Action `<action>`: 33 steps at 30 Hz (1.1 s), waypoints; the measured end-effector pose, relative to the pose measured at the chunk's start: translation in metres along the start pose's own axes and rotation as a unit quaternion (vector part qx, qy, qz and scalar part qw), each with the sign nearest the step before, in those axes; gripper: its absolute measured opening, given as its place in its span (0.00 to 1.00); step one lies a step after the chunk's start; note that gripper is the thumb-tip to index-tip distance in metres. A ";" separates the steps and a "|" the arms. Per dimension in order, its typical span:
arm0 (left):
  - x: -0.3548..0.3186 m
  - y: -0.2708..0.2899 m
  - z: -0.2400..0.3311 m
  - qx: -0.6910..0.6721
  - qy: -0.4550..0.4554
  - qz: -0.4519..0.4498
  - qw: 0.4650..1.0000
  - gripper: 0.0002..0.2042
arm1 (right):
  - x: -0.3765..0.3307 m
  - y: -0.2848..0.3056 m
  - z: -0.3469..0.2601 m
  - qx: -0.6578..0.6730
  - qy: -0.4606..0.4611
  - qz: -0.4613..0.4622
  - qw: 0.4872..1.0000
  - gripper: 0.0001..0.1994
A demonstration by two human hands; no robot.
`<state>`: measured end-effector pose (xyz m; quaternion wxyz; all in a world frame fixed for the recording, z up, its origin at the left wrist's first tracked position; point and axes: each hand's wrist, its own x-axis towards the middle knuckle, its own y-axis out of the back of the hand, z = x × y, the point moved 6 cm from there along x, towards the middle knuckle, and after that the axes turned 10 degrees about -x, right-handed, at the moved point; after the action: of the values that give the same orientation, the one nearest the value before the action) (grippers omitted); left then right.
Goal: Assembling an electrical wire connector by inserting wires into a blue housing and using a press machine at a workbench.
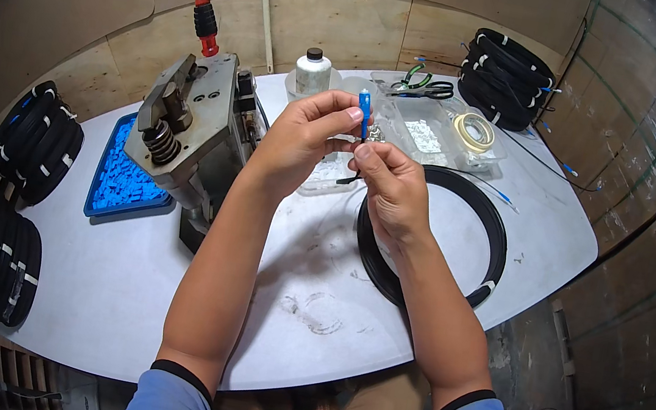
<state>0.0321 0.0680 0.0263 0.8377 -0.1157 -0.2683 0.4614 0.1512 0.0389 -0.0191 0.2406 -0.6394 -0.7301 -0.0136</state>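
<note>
My left hand [303, 131] pinches a small blue connector [365, 108] by its top, held upright over the middle of the white table [161, 282]. Just below it, my right hand [390, 189] grips the thin black cable [352, 176] that runs out of the connector's lower end. Both hands hover above a large coil of black cable [495, 232] lying on the table and a clear plastic bag [325, 172] under them.
A grey metal press with a red-tipped lever [191, 119] stands at left, beside a blue tray of small blue parts [120, 172]. Behind are a white bottle [312, 72], scissors [420, 86], a tape roll [474, 130] in clear trays, and stacked cable coils [507, 79] [38, 138].
</note>
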 end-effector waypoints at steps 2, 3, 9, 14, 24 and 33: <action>0.000 -0.001 -0.001 0.010 0.009 -0.010 1.000 0.08 | 0.000 0.000 0.000 -0.001 -0.001 0.001 1.000 0.09; 0.000 0.000 -0.001 0.010 0.009 -0.010 1.000 0.08 | 0.000 0.000 0.000 -0.002 0.000 0.001 1.000 0.09; 0.000 0.002 0.000 -0.006 0.001 -0.003 1.000 0.07 | -0.001 -0.001 0.001 0.000 -0.005 0.001 1.000 0.09; 0.001 0.002 -0.002 -0.010 -0.002 -0.004 1.000 0.07 | -0.002 0.000 0.003 -0.005 0.000 -0.002 1.000 0.10; 0.001 0.000 -0.001 -0.020 0.000 0.000 1.000 0.07 | -0.001 -0.001 0.003 -0.008 -0.004 0.001 1.000 0.10; 0.000 0.000 -0.001 -0.015 0.012 -0.005 1.000 0.06 | -0.001 -0.001 0.001 -0.004 -0.001 0.008 1.000 0.09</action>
<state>0.0323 0.0682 0.0250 0.8414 -0.1325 -0.2654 0.4516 0.1497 0.0375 -0.0198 0.2373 -0.6462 -0.7252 -0.0134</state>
